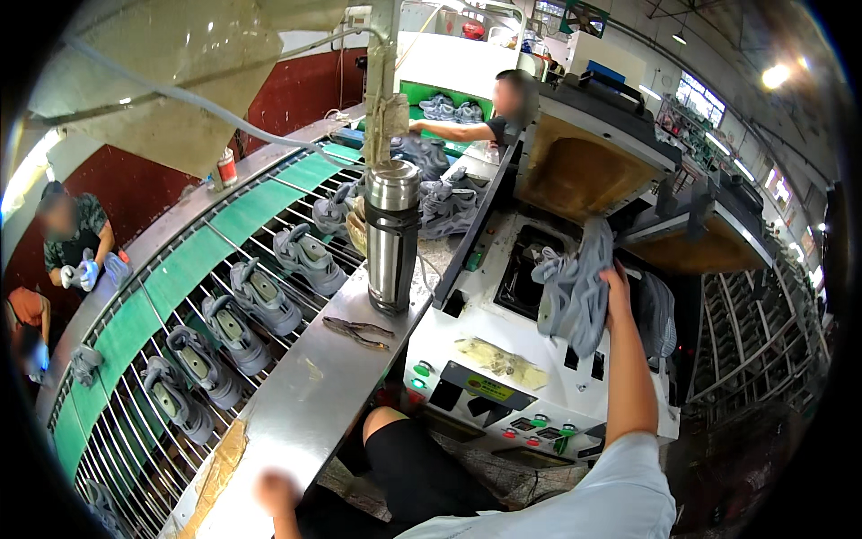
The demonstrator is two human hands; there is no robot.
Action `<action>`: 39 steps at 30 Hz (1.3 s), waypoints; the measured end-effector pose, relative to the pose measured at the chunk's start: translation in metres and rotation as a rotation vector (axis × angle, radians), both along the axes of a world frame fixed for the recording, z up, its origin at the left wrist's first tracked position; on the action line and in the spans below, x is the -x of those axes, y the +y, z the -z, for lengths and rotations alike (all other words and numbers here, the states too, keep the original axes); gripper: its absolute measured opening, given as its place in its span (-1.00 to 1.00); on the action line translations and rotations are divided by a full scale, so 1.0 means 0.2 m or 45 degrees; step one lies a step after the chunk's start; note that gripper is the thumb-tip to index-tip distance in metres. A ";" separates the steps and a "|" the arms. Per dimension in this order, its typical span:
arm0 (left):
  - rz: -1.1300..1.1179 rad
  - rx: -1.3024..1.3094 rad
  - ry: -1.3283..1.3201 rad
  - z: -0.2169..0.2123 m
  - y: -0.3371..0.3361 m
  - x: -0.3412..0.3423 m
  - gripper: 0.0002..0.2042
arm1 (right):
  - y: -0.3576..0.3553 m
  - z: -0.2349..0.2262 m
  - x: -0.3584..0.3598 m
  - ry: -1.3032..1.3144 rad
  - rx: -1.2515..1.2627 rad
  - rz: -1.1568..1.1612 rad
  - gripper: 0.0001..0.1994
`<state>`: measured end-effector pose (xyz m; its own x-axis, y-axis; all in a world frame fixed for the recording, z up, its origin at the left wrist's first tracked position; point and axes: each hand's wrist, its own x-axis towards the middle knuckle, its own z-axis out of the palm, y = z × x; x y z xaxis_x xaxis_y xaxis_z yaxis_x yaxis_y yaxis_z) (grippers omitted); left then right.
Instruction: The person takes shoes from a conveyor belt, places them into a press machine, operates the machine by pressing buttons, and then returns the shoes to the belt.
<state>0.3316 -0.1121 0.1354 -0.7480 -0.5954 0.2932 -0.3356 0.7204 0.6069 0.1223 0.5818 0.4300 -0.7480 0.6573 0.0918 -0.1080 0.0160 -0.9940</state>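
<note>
My right hand (616, 289) is closed on a grey sneaker (585, 301), lifted over the white machine with its sole side toward my palm. A second grey laced piece (549, 269) shows against its left side; I cannot tell whether it is a separate shoe. Below them lies a dark recessed well (530, 265) in the machine top. My left hand (277, 492) is over the near end of the metal table (314, 395), its fingers smeared by blur. Pliers (357, 332) lie on that table beside a steel thermos (393, 238).
Raised machine lids (588, 148) stand behind the sneaker, with a dark shoe (655, 314) to its right. Buttons line the machine's front panel (530, 431). Several grey sneakers (260, 296) sit on the conveyor rods at left. Co-workers (512, 103) (76, 234) stand at the back and left.
</note>
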 end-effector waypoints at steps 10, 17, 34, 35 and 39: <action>-0.030 0.153 0.009 0.13 -0.05 -0.03 -0.89 | -0.11 -0.05 0.90 -1.058 -1.151 0.313 -0.03; -0.084 -0.141 -0.243 0.21 -0.10 -0.11 -0.90 | -0.30 0.11 0.95 -1.295 -1.169 0.355 -0.10; -0.236 -1.662 0.344 -0.20 0.56 0.45 -0.66 | -0.16 0.18 0.03 -0.863 -1.492 0.005 -0.43; -0.120 -1.726 0.274 -0.18 0.65 0.50 -0.66 | -0.07 0.17 -0.07 -0.826 -1.458 0.020 -0.46; 0.156 -1.821 0.033 -0.18 1.12 0.68 -0.49 | 0.37 0.15 -0.49 -0.699 -1.518 0.347 -0.56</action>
